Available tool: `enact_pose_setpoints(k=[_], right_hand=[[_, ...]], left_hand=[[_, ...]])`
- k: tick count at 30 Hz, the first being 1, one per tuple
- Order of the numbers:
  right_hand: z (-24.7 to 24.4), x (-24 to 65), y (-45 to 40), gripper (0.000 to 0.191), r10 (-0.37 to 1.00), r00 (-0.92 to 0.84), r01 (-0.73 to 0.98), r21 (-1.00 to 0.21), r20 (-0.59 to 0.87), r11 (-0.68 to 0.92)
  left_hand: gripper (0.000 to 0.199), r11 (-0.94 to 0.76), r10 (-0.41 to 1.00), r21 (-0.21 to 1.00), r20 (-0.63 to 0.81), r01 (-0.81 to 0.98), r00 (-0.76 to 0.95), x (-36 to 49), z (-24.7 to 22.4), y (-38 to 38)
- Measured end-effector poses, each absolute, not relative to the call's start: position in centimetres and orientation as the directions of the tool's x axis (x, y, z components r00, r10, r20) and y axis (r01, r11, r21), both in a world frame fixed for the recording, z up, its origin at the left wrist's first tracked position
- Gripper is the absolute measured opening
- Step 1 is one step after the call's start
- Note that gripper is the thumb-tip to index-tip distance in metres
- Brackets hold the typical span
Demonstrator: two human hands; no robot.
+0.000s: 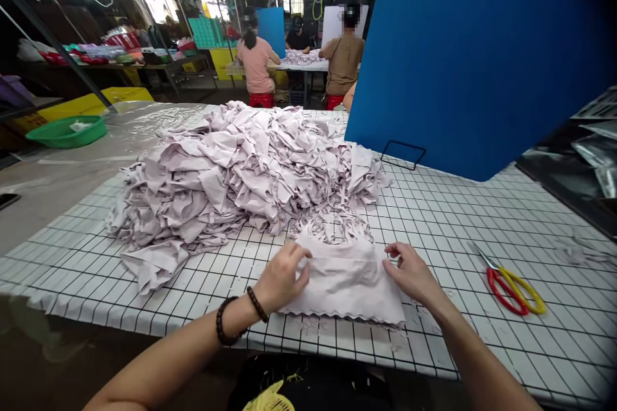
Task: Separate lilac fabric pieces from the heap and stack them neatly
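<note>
Pale lilac fabric piece [344, 279] lies flat on checked tabletop [482, 218] between both hands, left hand [282, 276] and right hand [409, 273] each pinching an edge, apparently keeping it taut; scissors [513, 286] lie right of right hand.

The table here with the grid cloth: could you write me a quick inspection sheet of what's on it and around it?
Surface: table under a white cloth with black grid lines.
Job's things: pale fabric piece lying flat at the near edge; big pile of the same fabric behind it.
Clutter: scissors with red and yellow handles; thin fabric trimmings.
Hands: left hand and right hand pinch the piece's two ends.
Cables: nothing seen on the table.
Surroundings: blue board standing at right; green basin at left; people seated at a far table.
</note>
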State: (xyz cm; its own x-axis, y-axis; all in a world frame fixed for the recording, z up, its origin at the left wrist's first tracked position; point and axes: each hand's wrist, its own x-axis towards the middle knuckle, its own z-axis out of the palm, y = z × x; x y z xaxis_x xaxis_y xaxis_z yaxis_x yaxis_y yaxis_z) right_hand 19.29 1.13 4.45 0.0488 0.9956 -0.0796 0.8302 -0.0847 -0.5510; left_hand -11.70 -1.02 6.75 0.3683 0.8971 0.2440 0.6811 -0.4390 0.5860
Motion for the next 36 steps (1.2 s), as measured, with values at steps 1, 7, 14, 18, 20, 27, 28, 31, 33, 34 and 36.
enact_pose_setpoints(k=[1,7,14,18,20,27,28,31,33,34,36], right_hand=[[4.7,18.9,1.7,0.026,0.999,0.037,0.825,-0.563,-0.034,-0.05],[5.5,15.3,7.8,0.025,0.983,-0.185,0.826,-0.546,-0.022,0.143],[4.4,11.7,12.6,0.009,0.978,-0.116,0.863,-0.505,-0.175,0.012],[3.9,12.1,14.6,0.012,0.957,-0.102,0.778,-0.621,-0.273,-0.094],[4.0,13.0,15.5,0.011,0.93,-0.124,0.701,-0.694,-0.346,-0.165],[4.4,16.2,16.0,0.018,0.815,-0.265,0.404,-0.827,-0.515,-0.392],[4.5,16.4,15.9,0.019,0.801,-0.278,0.365,-0.829,-0.531,-0.423],[4.8,16.7,15.6,0.021,0.748,-0.312,0.205,-0.81,-0.586,-0.549],[5.1,16.8,15.6,0.024,0.72,-0.311,0.136,-0.779,-0.62,-0.612],[5.2,16.9,15.6,0.025,0.718,-0.299,0.136,-0.773,-0.629,-0.62],[5.5,17.1,15.6,0.026,0.731,-0.276,0.154,-0.78,-0.624,-0.607]], left_hand=[[0.02,-0.47,0.874,0.627,0.232,0.621,0.427,-10.4,6.7,-1.8],[0.032,-0.476,0.784,0.816,0.225,0.327,0.578,-2.7,4.6,-0.8],[0.041,-0.014,0.828,0.991,-0.063,0.133,0.557,-0.3,1.9,2.4],[0.042,0.12,0.81,0.993,-0.098,-0.001,0.578,-1.1,1.3,2.6],[0.046,0.15,0.8,0.988,-0.099,-0.039,0.591,-1.4,1.3,2.7],[0.059,0.208,0.783,0.972,-0.1,-0.107,0.614,-1.4,1.0,2.9],[0.061,0.215,0.778,0.97,-0.102,-0.111,0.619,-1.4,0.9,3.0],[0.069,0.272,0.762,0.951,-0.122,-0.144,0.636,-1.4,0.4,3.2],[0.076,0.33,0.746,0.929,-0.15,-0.165,0.648,-1.3,0.1,3.4],[0.078,0.354,0.739,0.92,-0.164,-0.17,0.653,-1.3,0.0,3.6],[0.079,0.384,0.73,0.907,-0.184,-0.173,0.658,-1.3,-0.1,3.7]])
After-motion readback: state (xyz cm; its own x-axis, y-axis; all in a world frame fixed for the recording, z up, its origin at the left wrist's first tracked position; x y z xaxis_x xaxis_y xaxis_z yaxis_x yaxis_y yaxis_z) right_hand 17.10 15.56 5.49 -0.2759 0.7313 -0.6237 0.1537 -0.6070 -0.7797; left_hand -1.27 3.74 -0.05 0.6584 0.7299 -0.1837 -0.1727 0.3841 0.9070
